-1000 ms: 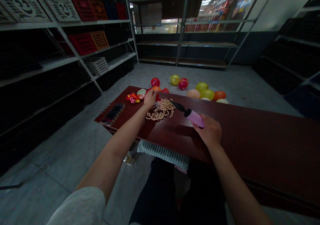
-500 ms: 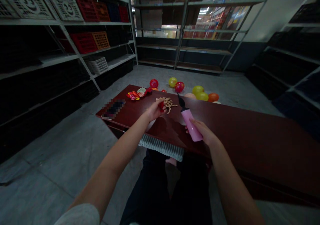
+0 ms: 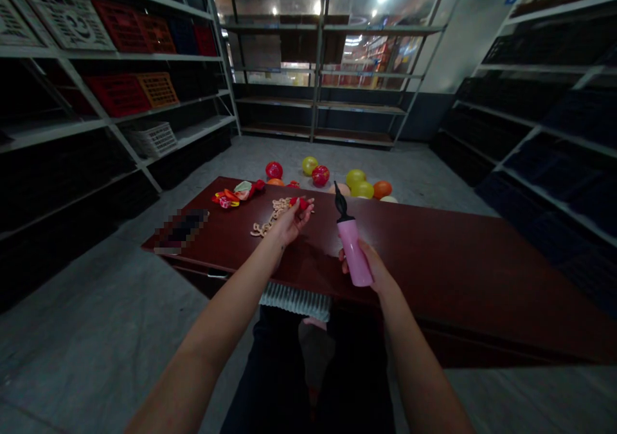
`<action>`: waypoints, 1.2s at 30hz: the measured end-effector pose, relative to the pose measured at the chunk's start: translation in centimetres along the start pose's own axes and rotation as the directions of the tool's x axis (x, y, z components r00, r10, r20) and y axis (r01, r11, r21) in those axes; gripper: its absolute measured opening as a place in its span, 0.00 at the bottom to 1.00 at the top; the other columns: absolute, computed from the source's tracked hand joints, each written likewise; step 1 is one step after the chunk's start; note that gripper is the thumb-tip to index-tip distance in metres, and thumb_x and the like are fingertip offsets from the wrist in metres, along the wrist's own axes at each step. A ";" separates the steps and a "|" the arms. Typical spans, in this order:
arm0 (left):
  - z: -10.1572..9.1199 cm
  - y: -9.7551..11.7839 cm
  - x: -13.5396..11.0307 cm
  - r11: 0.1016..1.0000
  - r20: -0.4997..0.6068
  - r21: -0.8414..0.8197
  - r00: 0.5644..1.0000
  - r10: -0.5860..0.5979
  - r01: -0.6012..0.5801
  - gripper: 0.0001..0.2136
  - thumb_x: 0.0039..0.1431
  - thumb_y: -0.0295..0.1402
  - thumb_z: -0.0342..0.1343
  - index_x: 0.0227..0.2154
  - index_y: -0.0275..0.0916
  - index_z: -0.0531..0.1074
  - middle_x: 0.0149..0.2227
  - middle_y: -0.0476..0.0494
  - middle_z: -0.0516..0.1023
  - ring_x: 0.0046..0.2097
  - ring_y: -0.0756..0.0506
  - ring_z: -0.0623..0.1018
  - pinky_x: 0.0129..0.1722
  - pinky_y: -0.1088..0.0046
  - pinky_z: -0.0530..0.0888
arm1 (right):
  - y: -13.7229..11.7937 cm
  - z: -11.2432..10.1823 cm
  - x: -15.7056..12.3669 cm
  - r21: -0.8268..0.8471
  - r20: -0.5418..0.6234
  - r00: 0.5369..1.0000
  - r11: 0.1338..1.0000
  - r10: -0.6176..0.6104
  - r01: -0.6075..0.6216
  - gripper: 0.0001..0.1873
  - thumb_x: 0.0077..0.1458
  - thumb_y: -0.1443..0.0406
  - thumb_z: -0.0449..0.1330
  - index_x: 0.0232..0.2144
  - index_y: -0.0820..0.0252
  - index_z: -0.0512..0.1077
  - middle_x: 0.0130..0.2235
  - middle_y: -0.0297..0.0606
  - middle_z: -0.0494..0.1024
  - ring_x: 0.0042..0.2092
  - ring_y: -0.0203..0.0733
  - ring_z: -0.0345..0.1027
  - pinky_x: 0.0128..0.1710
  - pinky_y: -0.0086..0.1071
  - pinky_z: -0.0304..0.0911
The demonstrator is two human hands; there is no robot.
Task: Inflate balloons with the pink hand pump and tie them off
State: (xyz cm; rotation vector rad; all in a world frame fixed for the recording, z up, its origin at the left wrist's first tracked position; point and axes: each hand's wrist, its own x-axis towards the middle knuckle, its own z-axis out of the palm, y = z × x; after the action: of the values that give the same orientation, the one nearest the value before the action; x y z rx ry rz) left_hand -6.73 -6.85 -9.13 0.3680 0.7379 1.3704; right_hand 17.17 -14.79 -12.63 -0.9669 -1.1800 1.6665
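Note:
My left hand (image 3: 289,224) is closed on a small limp red balloon (image 3: 299,204), over the right side of a pile of beige curled strips (image 3: 277,211). What the strips are I cannot make out. In my right hand (image 3: 376,270) is a pink hand balloon pump (image 3: 355,254), its black nozzle pointing up, tilted slightly left. The balloon and the nozzle are apart. Farther left on the dark red table (image 3: 457,254) lie flat, uninflated balloons (image 3: 229,198) in red, yellow and pale green.
A blurred-out dark flat object (image 3: 183,230) lies at the table's left end. Several inflated balloons (image 3: 357,178) rest on the floor beyond the far edge. Metal shelves (image 3: 315,106) stand at the back and both sides, with crates (image 3: 118,26) on the left. A drawer handle (image 3: 218,274) juts from the front.
My view has swung right, so the scene sits farther left. The left hand with the red balloon has moved right across the beige pile, nearer the pump. The pump now stands more upright.

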 end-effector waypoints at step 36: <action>4.9 1.2 2.1 0.938 -0.071 0.221 0.955 0.289 -0.268 0.11 0.58 0.34 0.69 0.37 0.38 0.73 0.35 0.44 0.84 0.35 0.48 0.83 0.43 0.71 0.78 | 1.1 0.2 0.3 -0.038 0.162 0.987 0.999 0.017 -0.011 0.24 0.57 0.42 0.62 0.42 0.53 0.71 0.30 0.35 0.82 0.24 0.40 0.73 0.24 0.31 0.65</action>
State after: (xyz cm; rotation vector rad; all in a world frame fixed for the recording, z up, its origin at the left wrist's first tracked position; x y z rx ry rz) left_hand -4.33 -3.70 -5.40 0.5900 0.9462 1.5922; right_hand 16.71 -14.81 -13.71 -0.8762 -1.3177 1.7669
